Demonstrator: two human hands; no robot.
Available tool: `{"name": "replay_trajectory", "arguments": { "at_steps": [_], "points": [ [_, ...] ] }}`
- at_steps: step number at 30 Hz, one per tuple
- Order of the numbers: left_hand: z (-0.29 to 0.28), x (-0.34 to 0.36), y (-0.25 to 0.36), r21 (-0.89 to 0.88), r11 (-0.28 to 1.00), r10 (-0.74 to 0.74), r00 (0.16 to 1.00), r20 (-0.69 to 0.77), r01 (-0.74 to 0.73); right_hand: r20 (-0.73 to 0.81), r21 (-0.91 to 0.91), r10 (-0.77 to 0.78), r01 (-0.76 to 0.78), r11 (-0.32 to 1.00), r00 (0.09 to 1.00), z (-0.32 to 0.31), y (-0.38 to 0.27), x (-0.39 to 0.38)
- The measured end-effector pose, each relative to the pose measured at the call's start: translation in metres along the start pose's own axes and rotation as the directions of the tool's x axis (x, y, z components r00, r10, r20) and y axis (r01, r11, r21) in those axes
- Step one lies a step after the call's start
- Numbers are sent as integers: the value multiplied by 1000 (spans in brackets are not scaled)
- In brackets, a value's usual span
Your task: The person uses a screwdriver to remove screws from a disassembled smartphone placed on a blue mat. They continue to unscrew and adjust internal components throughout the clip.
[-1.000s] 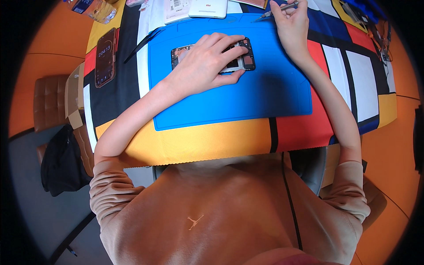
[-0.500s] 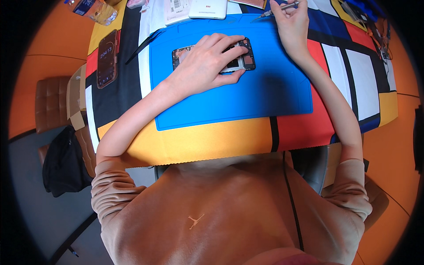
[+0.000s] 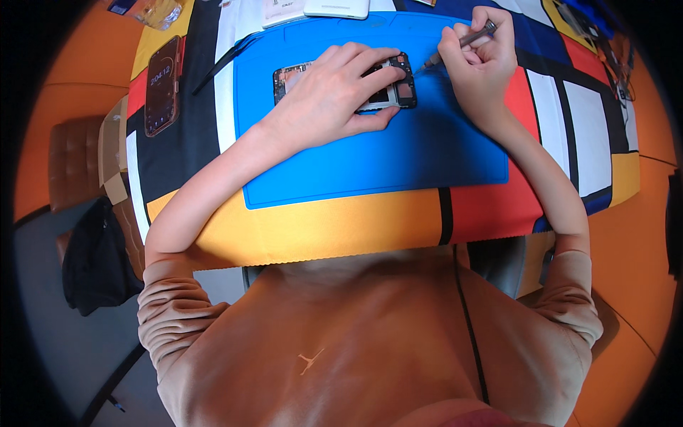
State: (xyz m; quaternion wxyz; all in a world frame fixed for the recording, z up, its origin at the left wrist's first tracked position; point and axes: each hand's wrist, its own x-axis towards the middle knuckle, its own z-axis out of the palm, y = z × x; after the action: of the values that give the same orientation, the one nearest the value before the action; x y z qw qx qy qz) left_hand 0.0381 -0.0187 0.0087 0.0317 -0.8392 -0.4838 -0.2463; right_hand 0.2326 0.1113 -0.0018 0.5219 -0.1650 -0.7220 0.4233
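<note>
An opened-up smartphone [image 3: 405, 91], its circuit board and inner parts bare, lies on a blue work mat [image 3: 341, 160]. My left hand [image 3: 331, 89] rests over its middle, thumb at the near edge and fingers bent across the far side, holding it down. Much of the phone's inside is hidden under that hand. My right hand [image 3: 484, 75] is closed around a thin screwdriver [image 3: 432, 60], which slants down to the left. Its tip is just off the phone's right end; whether it touches the mat I cannot tell.
A phone with a lit timer screen [image 3: 162, 85] lies at the left, next to a thin black tool [image 3: 224, 65]. Along the far edge are a white phone back [image 3: 338, 8] and a clear bottle [image 3: 160, 14]. Tools and cables [image 3: 617, 78] lie at the far right.
My right hand has come nearer and the screwdriver's tip has moved down from the mat's far edge to beside the phone. My left hand stays on the phone. The view has shifted slightly.
</note>
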Motion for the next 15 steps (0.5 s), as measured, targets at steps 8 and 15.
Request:
{"name": "replay_trajectory", "arguments": {
  "at_steps": [8, 15],
  "points": [
    [1, -1, 0, -13, 1000, -5, 1000, -8, 5, 31, 60, 17, -19, 998, 999, 3, 2, -10],
    [1, -1, 0, 2, 1000, -3, 1000, -3, 3, 25, 55, -6, 4, 998, 1000, 6, -4, -6]
  ]
}}
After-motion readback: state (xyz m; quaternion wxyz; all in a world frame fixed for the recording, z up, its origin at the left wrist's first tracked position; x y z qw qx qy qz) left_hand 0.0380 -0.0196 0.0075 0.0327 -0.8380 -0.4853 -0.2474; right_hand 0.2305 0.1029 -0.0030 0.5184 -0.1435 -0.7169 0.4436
